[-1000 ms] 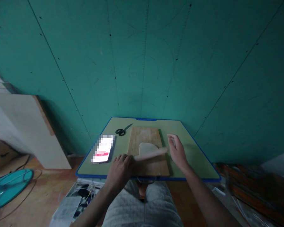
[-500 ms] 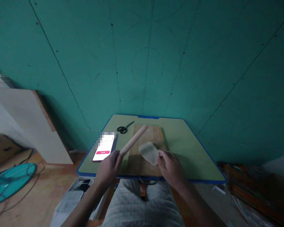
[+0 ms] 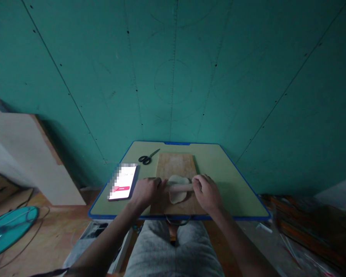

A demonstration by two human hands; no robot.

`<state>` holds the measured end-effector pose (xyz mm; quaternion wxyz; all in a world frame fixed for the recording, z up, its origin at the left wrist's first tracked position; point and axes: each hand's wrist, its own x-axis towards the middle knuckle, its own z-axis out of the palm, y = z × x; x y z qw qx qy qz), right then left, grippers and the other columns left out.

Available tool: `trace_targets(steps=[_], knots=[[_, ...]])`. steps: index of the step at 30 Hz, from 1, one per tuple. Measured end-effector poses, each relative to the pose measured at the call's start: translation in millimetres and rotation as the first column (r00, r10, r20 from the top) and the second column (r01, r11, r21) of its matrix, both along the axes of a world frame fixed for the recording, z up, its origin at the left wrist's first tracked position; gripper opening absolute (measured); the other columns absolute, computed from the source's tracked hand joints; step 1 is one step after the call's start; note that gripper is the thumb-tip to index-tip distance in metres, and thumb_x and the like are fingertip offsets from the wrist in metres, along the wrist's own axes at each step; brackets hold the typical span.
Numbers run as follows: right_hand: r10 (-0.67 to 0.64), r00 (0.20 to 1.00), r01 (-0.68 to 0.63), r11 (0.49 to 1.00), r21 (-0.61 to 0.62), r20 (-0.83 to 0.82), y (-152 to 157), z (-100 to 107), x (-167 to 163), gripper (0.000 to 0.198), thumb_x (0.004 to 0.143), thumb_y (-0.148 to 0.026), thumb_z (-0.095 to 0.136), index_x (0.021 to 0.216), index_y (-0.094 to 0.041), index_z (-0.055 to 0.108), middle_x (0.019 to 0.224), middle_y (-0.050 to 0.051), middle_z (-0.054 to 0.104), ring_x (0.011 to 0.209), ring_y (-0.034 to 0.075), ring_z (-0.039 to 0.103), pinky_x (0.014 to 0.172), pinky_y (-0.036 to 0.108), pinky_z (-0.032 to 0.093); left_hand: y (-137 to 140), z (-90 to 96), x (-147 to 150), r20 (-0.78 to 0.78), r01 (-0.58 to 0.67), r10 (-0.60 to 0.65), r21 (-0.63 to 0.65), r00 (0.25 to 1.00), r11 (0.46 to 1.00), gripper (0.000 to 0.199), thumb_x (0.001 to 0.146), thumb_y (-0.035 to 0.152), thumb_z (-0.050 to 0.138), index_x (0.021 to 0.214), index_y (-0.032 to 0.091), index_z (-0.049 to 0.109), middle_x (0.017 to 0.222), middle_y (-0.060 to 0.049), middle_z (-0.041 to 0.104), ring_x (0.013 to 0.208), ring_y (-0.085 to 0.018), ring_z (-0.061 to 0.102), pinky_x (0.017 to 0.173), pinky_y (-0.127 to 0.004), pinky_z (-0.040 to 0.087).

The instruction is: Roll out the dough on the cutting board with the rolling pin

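Note:
A light wooden rolling pin (image 3: 180,187) lies crosswise over a flat, pale piece of dough (image 3: 178,197). My left hand (image 3: 148,191) is closed round the pin's left end, and my right hand (image 3: 207,192) grips its right end. Beneath the dough is a wooden board (image 3: 175,161), set lengthwise on a small pale green table (image 3: 219,161) with a blue edge. The dough shows above and below the pin; the strip under it is hidden.
Black-handled scissors (image 3: 148,157) lie left of the board's far end. A phone (image 3: 123,184) with a lit screen rests at the table's left. Behind stands a green wall (image 3: 173,77); a pale panel (image 3: 37,161) leans at left.
The dough has gone from my right hand down onto the board. The rolling pin, held slanted in my left hand before, now lies level across the dough with both hands on it.

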<state>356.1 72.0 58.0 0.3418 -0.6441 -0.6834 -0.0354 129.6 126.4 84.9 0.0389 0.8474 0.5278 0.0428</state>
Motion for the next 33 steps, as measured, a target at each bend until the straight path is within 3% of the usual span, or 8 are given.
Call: trace_targets(steps=[7, 12, 19, 23, 33], knots=[[-0.13, 0.969, 0.154, 0.983, -0.101, 0.211, 15, -13, -4, 0.027, 0.096, -0.022, 0.037, 0.082, -0.021, 0.061, 0.082, 0.004, 0.062, 0.077, 0.017, 0.055, 0.071, 0.027, 0.033, 16, -6.1, 26, -0.045, -0.032, 0.038, 0.14, 0.998, 0.99, 0.05, 0.098, 0.032, 0.022, 0.091, 0.016, 0.068, 0.089, -0.014, 0.071, 0.083, -0.027, 0.066, 0.074, -0.038, 0.041], [-0.143, 0.963, 0.183, 0.97, -0.161, 0.229, 24, -10, -1, 0.022, 0.093, -0.019, 0.04, 0.093, -0.02, 0.062, 0.092, 0.006, 0.063, 0.09, 0.019, 0.055, 0.078, 0.028, 0.034, 19, -7.8, 38, 0.011, -0.067, 0.066, 0.268, 0.998, 0.961, 0.038, 0.094, 0.03, 0.03, 0.092, 0.017, 0.066, 0.093, -0.014, 0.066, 0.091, -0.03, 0.059, 0.075, -0.04, 0.039], [-0.15, 0.972, 0.196, 0.941, -0.275, 0.18, 46, -8, 7, 0.023, 0.089, -0.021, 0.044, 0.105, -0.02, 0.061, 0.106, 0.008, 0.061, 0.101, 0.021, 0.053, 0.086, 0.03, 0.036, 38, -6.7, 47, 0.042, -0.126, 0.119, 0.234, 0.992, 0.964, 0.036, 0.091, 0.035, 0.034, 0.094, 0.017, 0.065, 0.099, -0.015, 0.064, 0.095, -0.031, 0.055, 0.076, -0.04, 0.037], [-0.168, 0.98, 0.192, 0.934, -0.301, 0.104, 58, -12, 12, 0.028, 0.087, -0.021, 0.043, 0.11, -0.02, 0.06, 0.11, 0.009, 0.061, 0.101, 0.021, 0.054, 0.086, 0.032, 0.037, 46, -3.4, 51, 0.04, -0.117, 0.112, 0.165, 0.993, 0.979, 0.042, 0.091, 0.039, 0.032, 0.105, 0.015, 0.064, 0.107, -0.017, 0.063, 0.101, -0.033, 0.054, 0.081, -0.042, 0.037], [-0.249, 0.965, 0.262, 0.889, -0.374, 0.086, 86, -7, 18, 0.021, 0.088, -0.024, 0.044, 0.099, -0.022, 0.061, 0.105, 0.009, 0.063, 0.1, 0.022, 0.056, 0.083, 0.033, 0.04, 72, 1.0, 67, 0.02, -0.185, 0.184, 0.13, 0.983, 0.974, 0.045, 0.091, 0.04, 0.035, 0.113, 0.012, 0.062, 0.116, -0.018, 0.061, 0.108, -0.032, 0.055, 0.085, -0.039, 0.042]])
